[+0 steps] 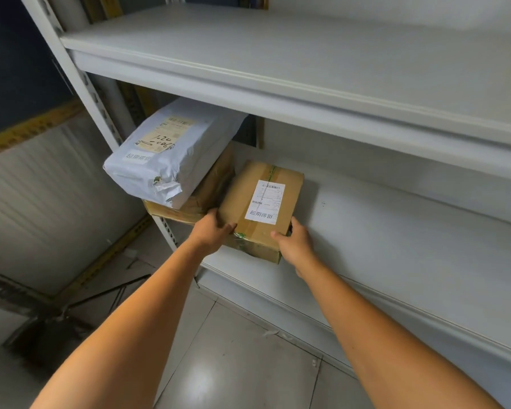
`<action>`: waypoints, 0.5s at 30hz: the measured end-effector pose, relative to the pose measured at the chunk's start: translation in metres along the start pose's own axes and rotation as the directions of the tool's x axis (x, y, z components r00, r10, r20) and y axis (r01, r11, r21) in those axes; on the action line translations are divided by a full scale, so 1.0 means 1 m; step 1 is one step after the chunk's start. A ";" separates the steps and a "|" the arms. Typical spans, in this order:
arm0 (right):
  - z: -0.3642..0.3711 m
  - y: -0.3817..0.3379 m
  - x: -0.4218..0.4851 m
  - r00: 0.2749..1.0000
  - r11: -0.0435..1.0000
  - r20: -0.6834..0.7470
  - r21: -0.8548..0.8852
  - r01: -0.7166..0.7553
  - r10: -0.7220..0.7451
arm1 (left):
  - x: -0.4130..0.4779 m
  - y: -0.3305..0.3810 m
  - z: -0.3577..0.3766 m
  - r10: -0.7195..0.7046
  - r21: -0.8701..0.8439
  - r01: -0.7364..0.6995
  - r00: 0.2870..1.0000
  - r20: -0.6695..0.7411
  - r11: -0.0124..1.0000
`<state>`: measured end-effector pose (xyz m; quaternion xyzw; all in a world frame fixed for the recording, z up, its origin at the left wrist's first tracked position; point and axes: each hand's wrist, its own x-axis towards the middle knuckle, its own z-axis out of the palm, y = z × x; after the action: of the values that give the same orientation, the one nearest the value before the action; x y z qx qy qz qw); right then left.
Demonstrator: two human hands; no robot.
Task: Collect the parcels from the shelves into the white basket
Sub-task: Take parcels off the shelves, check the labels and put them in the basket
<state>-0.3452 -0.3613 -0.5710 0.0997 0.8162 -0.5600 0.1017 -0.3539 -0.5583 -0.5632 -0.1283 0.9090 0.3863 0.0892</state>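
head view, left to right: grey poly mailer (pixel 171 154) sits on a flat cardboard box (pixel 189 206) at centre left, both untouched on the lower shelf (pixel 396 231). left hand (pixel 211 231) grips the near left corner of the labelled brown box (pixel 260 208) mid frame, right hand (pixel 295 246) grips its right side, fingers curled round the edges. white basket not in frame. at least three parcels left, none visibly collected.
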 end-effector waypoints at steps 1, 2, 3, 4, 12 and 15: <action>0.001 0.001 -0.002 1.000 1.000 -0.002 0.022 0.004 -0.004 | -0.003 -0.001 -0.001 0.006 -0.003 -0.006 1.000 -0.003 1.000; 0.000 0.001 -0.004 1.000 0.999 0.000 0.041 0.007 -0.007 | -0.006 -0.001 -0.002 0.011 -0.006 -0.011 1.000 -0.012 1.000; -0.002 0.003 -0.007 1.000 0.998 0.004 0.059 0.011 -0.011 | -0.010 -0.001 -0.002 0.014 -0.008 -0.014 1.000 -0.021 1.000; -0.005 0.004 -0.012 1.000 0.997 0.008 0.077 0.013 -0.013 | -0.016 -0.001 -0.003 0.012 -0.013 -0.012 1.000 -0.027 1.000; -0.051 -0.004 -0.071 0.997 0.991 0.076 0.134 0.018 -0.028 | -0.076 0.021 -0.016 -0.082 -0.221 0.089 0.996 0.039 0.971; -0.070 -0.013 -0.088 0.996 0.997 0.090 0.079 0.005 -0.012 | -0.098 0.033 -0.018 -0.061 -0.203 0.075 0.995 0.073 0.976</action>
<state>-0.2680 -0.3046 -0.5104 0.0748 0.7885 -0.5960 0.1322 -0.2721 -0.5332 -0.5026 -0.1549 0.8559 0.4790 0.1186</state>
